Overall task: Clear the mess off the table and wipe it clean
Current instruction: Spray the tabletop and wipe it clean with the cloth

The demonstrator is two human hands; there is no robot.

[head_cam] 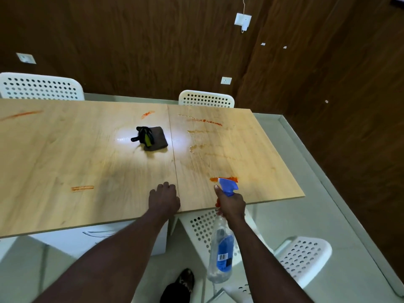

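Right hand (231,202) clamps the clear, blue-labelled spray bottle (220,248) at the near edge of the pale wooden counter (87,160), nozzle towards an orange smear (223,178); left hand (164,197) rests there empty, likely bracing. Grey folded cloth (158,139) waits mid-counter.

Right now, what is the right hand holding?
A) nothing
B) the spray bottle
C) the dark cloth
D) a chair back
B: the right hand grips the neck of the spray bottle, its blue nozzle pointing over the table, while the dark cloth lies untouched and the left hand rests on the table.
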